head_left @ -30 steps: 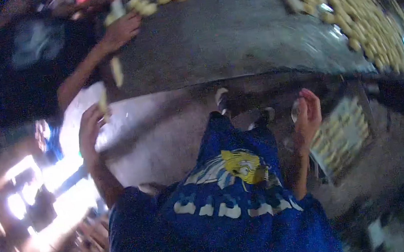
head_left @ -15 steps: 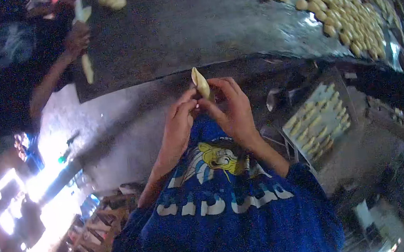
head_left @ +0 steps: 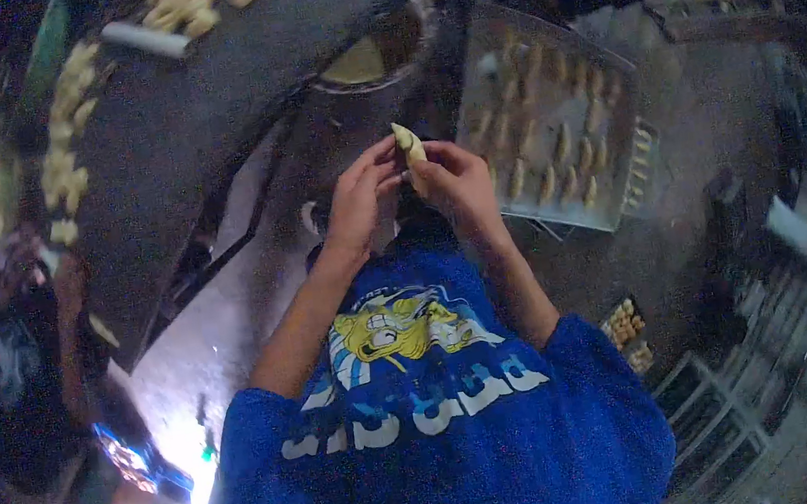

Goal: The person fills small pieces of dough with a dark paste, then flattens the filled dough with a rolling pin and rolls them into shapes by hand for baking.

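Observation:
A small, pale yellow piece of dough [head_left: 408, 142], long and pointed at its upper end, is pinched upright between my two hands in front of my chest. My left hand [head_left: 356, 205] has its fingertips against the dough's left side. From the right, my right hand [head_left: 461, 186] grips its lower part between thumb and fingers. Some of the dough is hidden behind my fingers. Just right of my hands lies a metal tray [head_left: 610, 211] bearing rows of slim shaped dough pieces [head_left: 564, 144].
A dark worktable [head_left: 150, 152] stretches across the upper left, with dough lumps [head_left: 187, 5] and a rolling pin [head_left: 146, 40] on it. A round basin [head_left: 355, 64] with yellowish contents sits ahead. Another person [head_left: 20, 370] is at the left. A metal rack [head_left: 710, 406] stands lower right.
My view and body have turned right, bringing the tray and basin close ahead. The dough piece stays between my hands, its tip now leaning slightly left.

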Motion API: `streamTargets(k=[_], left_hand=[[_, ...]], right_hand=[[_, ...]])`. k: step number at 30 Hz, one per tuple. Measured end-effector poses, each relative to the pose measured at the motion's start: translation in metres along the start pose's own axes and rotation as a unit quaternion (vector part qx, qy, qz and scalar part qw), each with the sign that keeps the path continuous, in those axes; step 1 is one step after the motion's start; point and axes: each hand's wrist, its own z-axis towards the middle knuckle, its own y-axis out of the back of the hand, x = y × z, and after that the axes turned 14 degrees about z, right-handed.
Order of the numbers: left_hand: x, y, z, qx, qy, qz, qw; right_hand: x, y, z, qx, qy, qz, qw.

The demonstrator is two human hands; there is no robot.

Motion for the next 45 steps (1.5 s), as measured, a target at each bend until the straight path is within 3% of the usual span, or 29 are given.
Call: streamTargets(k=[6, 9, 11, 13, 15, 17, 18, 20, 23, 24, 25, 27, 30, 32, 33, 36, 39, 41, 43, 45], left_hand=[[-0.013, -0.079, 0.042, 0.007, -0.011, 0.049, 0.999], [0.017, -0.040, 0.049, -0.015, 0.009, 0.114, 0.993], [0.043, -0.021, 0.037, -0.052, 0.019, 0.220, 0.974], [0.068, 0.000, 0.023, -0.061, 0.097, 0.301, 0.947], [0.125, 0.032, 0.004, -0.100, 0.120, 0.186, 0.970], [0.166, 0.067, -0.019, -0.132, 0.125, 0.371, 0.911], [0.184, 0.080, -0.029, -0.138, 0.148, 0.343, 0.917], [0.209, 0.097, -0.043, -0.149, 0.192, 0.284, 0.927], [0.195, 0.093, -0.035, -0.107, 0.183, 0.237, 0.948], [0.171, 0.079, -0.030, -0.097, 0.167, 0.292, 0.937], [0.130, 0.050, -0.023, -0.086, 0.150, 0.346, 0.922], [0.109, 0.026, -0.003, -0.064, 0.106, 0.403, 0.907], [0.116, 0.023, 0.035, -0.038, 0.022, 0.406, 0.913], [0.135, 0.026, 0.054, -0.023, -0.045, 0.391, 0.919], [0.131, 0.023, 0.054, -0.017, -0.032, 0.410, 0.912], [0.116, 0.024, 0.053, -0.013, -0.008, 0.468, 0.884], [0.153, 0.070, 0.043, -0.026, -0.001, 0.486, 0.874], [0.195, 0.114, 0.034, -0.041, 0.038, 0.472, 0.880], [0.217, 0.147, 0.014, -0.037, 0.104, 0.567, 0.817], [0.255, 0.187, -0.010, 0.034, 0.088, 0.688, 0.719]], right_hand=[[0.038, 0.085, 0.022, -0.145, 0.074, 0.014, 0.987], [0.041, 0.070, 0.059, -0.230, 0.131, -0.041, 0.963], [0.000, 0.108, 0.103, -0.209, 0.171, -0.033, 0.962], [-0.038, 0.137, 0.142, -0.217, 0.190, -0.158, 0.945], [-0.070, 0.153, 0.168, -0.238, 0.173, -0.408, 0.864], [-0.095, 0.161, 0.180, -0.238, 0.140, -0.634, 0.722], [-0.097, 0.162, 0.185, -0.233, 0.124, -0.730, 0.630], [-0.083, 0.160, 0.152, -0.360, 0.068, -0.445, 0.817], [-0.092, 0.188, 0.080, -0.419, 0.159, -0.405, 0.797], [-0.104, 0.203, 0.060, -0.435, 0.175, -0.421, 0.777], [-0.111, 0.213, 0.038, -0.473, 0.110, -0.346, 0.803], [-0.095, 0.196, -0.006, -0.536, 0.112, -0.240, 0.801], [-0.172, 0.235, -0.051, -0.576, 0.021, -0.380, 0.723], [-0.246, 0.273, -0.055, -0.549, -0.147, -0.164, 0.806], [-0.259, 0.287, -0.056, -0.516, -0.223, -0.049, 0.826], [-0.231, 0.250, -0.040, -0.566, -0.136, 0.205, 0.787], [-0.273, 0.265, -0.022, -0.570, -0.073, 0.138, 0.807], [-0.278, 0.266, -0.009, -0.612, -0.084, 0.206, 0.758], [-0.269, 0.259, -0.006, -0.640, -0.109, 0.238, 0.722], [-0.216, 0.242, -0.007, -0.656, -0.143, 0.229, 0.705]])
